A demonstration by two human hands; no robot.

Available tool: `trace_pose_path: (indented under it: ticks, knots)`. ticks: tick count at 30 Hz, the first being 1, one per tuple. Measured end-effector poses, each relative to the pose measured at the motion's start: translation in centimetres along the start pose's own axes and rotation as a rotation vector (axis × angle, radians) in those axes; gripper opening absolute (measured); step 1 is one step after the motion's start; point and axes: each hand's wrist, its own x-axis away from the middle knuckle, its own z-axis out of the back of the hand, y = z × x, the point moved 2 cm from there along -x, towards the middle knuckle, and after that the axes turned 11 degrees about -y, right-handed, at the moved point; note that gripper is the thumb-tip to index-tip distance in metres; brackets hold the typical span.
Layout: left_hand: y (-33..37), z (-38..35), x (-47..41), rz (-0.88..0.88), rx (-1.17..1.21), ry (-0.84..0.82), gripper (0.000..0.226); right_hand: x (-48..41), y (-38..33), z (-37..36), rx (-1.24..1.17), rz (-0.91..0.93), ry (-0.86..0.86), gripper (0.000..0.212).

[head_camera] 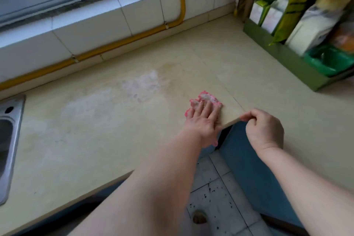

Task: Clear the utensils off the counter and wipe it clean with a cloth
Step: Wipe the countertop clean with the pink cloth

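- The left hand [201, 120] lies flat, palm down, on a small pink-edged white cloth [206, 99], its fingers [208, 108] extended and close together, pressing the cloth onto the pale beige counter [115, 130].
- The cloth sits near the counter's inner corner, bunched under and ahead of the fingertips.
- The right hand [265, 130] rests at that corner edge, fingers curled inward, thumb and forefinger touching the rim; whether they pinch anything I cannot tell.
- A dull whitish smear [138, 86] marks the counter left of the cloth.
- A steel sink [7, 140] lies at the far left; a green rack of packets [283, 53] stands at the right.
- A yellow pipe [115, 43] runs along the tiled wall.
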Motion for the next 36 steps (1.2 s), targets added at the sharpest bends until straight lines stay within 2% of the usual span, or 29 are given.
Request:
trace_pose_path:
  ticks: [4, 9, 15, 19, 24, 36]
  knots:
    - [-1.0, -0.7, 0.7, 0.004, -0.05, -0.04, 0.1, -0.2, -3.4, -2.4, 0.027, 0.063, -0.097, 0.032]
    - [-9.1, -1.8, 5.7, 0.262, 0.13, 0.02, 0.079, 1.2, -11.0, -7.5, 0.05, 0.223, -0.277, 0.032]
    - [-19.3, -5.3, 15.5, 0.536, 0.247, -0.007, 0.08, 7.1, -19.9, -14.0, 0.096, 0.419, -0.46, 0.034]
    - [-22.4, -8.3, 21.3, 0.59, 0.286, 0.017, 0.07, 12.4, -23.6, -17.7, 0.139, 0.511, -0.548, 0.033]
    - [-26.7, -12.2, 29.3, 0.638, 0.314, 0.027, 0.07, 19.5, -27.8, -22.2, 0.197, 0.586, -0.622, 0.034]
    - [-41.1, -20.1, 47.4, 0.749, 0.308, 0.024, 0.105, 34.8, -38.2, -33.3, 0.205, 0.691, -0.736, 0.033]
